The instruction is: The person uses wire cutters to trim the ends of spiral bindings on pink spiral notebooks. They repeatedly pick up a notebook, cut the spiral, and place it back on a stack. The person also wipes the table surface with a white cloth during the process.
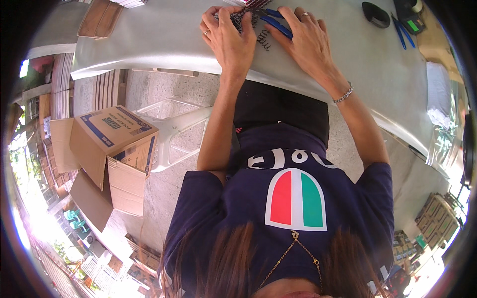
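Note:
At the table's far edge of view, my left hand (229,43) has its fingers curled over a bunch of black spiral binding wire (240,21). My right hand (309,45) grips pliers with blue handles (277,26), whose jaws point left toward the wire and are partly hidden. A loose end of black coil (263,40) hangs down on the table between my two hands. Just beyond the fingers, something with pink and white edges (252,2), perhaps a notebook, is cut off by the top of the picture.
The table (164,44) has a pale grey cover. Blue-handled pliers (402,33), a dark rounded object (375,15) and a black item with a green label (412,22) lie at right. Brown boards (100,19) sit far left. An opened carton (117,130) rests on a white stool (181,130).

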The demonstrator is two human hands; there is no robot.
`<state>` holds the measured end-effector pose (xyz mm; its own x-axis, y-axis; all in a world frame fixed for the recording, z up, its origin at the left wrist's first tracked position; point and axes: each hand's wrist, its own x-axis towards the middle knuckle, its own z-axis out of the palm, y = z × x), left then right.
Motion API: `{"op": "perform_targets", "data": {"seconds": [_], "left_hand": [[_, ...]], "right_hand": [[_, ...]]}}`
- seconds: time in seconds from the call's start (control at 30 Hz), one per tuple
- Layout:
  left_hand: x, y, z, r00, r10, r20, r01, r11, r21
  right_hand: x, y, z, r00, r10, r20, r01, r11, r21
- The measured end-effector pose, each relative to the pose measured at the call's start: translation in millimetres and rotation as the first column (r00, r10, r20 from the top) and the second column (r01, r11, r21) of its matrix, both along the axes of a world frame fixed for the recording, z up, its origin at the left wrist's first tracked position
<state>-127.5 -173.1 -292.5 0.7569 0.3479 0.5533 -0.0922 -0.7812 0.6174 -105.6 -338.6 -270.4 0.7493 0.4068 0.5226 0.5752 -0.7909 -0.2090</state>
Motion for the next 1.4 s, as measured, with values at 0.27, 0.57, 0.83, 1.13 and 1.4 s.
{"op": "perform_targets", "data": {"seconds": [0.27, 0.57, 0.83, 1.13, 1.4], "left_hand": [[-1, -1, -2, 0.999, 0.003, 0.054, -0.003, 1.0, -0.003], [-2, -3, -3, 0.997, -0.021, 0.077, 0.021, 1.0, 0.01], [-1, -3, -5, 0.995, -0.002, 0.095, -0.002, 0.999, 0.043], [-1, 0, -6, 0.995, 0.004, 0.102, -0.01, 0.998, 0.061], [-2, -1, -5, 0.996, 0.008, 0.091, -0.014, 0.997, 0.071]], "right_hand": [[-1, 0, 8, 0.969, -0.049, -0.242, 0.042, 0.999, -0.034], [-2, -13, -3, 0.999, -0.024, 0.025, 0.025, 0.998, -0.057], [-1, -9, -2, 1.0, -0.02, 0.014, 0.021, 0.998, -0.053], [0, -6, -5, 0.998, -0.016, 0.061, 0.018, 0.999, -0.035], [0, -7, -4, 1.0, -0.018, 0.021, 0.019, 0.999, -0.027]]}}
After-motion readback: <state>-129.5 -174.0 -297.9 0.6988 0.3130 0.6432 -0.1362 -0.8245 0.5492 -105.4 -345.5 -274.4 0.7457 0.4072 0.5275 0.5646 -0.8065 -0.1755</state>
